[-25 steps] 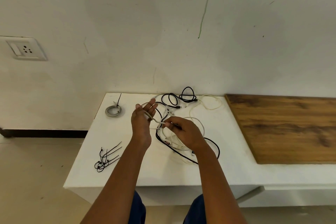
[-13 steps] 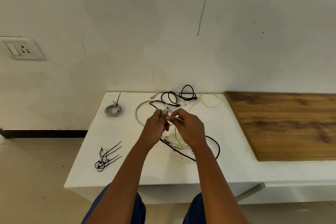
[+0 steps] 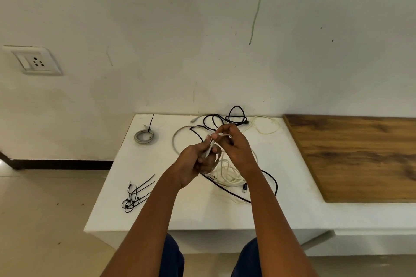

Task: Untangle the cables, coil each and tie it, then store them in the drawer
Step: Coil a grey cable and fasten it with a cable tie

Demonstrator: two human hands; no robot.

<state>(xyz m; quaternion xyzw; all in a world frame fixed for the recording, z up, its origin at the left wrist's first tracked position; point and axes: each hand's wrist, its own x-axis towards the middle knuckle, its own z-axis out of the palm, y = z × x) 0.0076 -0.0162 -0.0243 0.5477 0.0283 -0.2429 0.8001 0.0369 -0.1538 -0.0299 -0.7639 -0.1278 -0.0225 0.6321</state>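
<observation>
1. Head view: I see both hands raised together over the middle of the white bench point(image 3: 157, 213).
2. My left hand point(image 3: 195, 163) is curled around a grey cable point(image 3: 177, 136), gripping a folded length of it; the rest loops out toward ten o'clock and lies on the bench.
3. My right hand point(image 3: 234, 146) pinches the same grey cable just above the left, fingertips touching it.
4. Beneath the hands lies the tangle point(image 3: 229, 173) of white and black cables, reaching toward twelve o'clock to the wall.
5. At ten o'clock from the hands, a coiled grey cable point(image 3: 144, 136) sits tied, well apart from the tangle.
6. At eight o'clock, a bunch of black zip ties point(image 3: 135, 195) lies near the bench edge.
7. At three o'clock, a wooden board point(image 3: 360, 157) lies on the bench.
</observation>
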